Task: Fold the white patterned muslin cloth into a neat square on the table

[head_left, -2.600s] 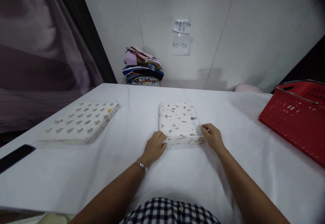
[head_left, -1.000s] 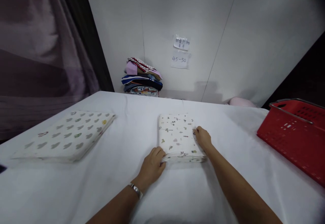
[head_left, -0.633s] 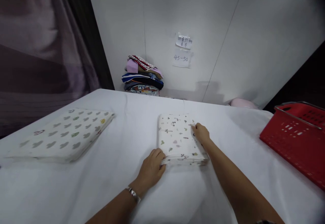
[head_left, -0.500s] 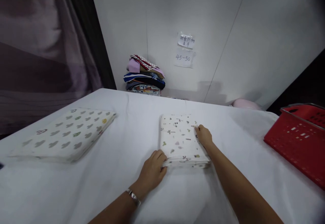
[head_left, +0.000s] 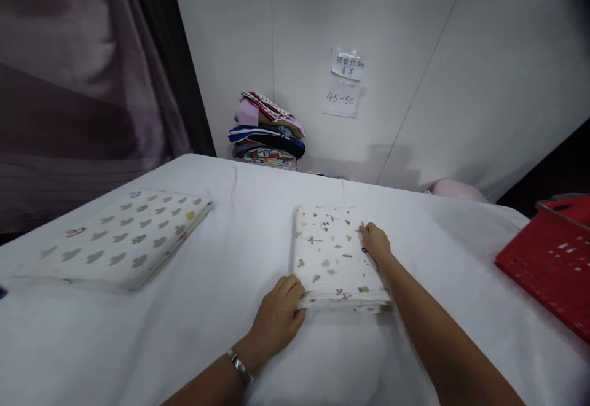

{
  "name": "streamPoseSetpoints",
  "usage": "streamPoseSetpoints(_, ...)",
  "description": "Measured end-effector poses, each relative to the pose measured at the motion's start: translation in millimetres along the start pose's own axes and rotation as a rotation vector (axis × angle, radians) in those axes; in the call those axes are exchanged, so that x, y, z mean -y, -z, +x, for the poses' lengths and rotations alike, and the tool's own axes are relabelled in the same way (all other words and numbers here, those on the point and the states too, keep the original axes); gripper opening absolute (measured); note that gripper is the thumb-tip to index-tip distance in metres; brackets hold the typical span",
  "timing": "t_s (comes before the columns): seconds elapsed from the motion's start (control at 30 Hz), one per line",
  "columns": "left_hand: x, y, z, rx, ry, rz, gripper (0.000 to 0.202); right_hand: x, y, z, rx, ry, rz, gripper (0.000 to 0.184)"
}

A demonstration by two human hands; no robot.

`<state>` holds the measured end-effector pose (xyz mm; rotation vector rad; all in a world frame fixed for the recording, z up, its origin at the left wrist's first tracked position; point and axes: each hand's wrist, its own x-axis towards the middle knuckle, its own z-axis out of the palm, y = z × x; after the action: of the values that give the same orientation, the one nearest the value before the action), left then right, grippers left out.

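Observation:
A small folded white cloth with tiny printed motifs point(head_left: 332, 252) lies flat on the white table point(head_left: 258, 209) in front of me. My left hand point(head_left: 279, 315) curls against its near left corner, fingers bent round the stacked edges. My right hand point(head_left: 375, 240) rests on the far right edge of the same cloth, fingers curled at the edge. A watch band shows on my left wrist.
A larger folded white cloth with grey heart prints point(head_left: 122, 243) lies at the left. A red plastic basket point(head_left: 548, 258) stands at the right edge. A pile of coloured folded clothes point(head_left: 267, 132) sits against the back wall under two paper notes point(head_left: 345, 83). A pink object point(head_left: 454, 190) lies far right.
My right hand has slid from the near right corner of the small cloth up along its right edge toward the far corner. My left hand has stayed at the near left corner.

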<state>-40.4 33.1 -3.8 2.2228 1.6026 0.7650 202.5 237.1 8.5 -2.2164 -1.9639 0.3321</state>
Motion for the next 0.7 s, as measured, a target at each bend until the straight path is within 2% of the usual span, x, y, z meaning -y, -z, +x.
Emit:
streamPoseSetpoints(0.1, -1.4, -0.2, 1.0, 0.002, 0.019, -0.001, 0.022, 2.2, 3.2, 4.6, 0.021, -0.004, -0.006, 0.031)
streamPoseSetpoints(0.2, -1.8, -0.8, 1.8, 0.006, 0.034, -0.007, 0.022, 8.1, 6.1, 13.5, 0.031, -0.015, -0.003, 0.039)
streamPoseSetpoints(0.37, -0.1, -1.5, 0.8, 0.002, 0.021, -0.016, 0.023, 11.4, -0.1, 24.7, 0.067, -0.042, 0.018, 0.046)
streamPoseSetpoints(0.7, 3.0, -2.1, 0.9, 0.005, -0.035, 0.076, 0.023, 8.7, -4.2, 25.2, 0.072, -0.032, 0.034, 0.045)
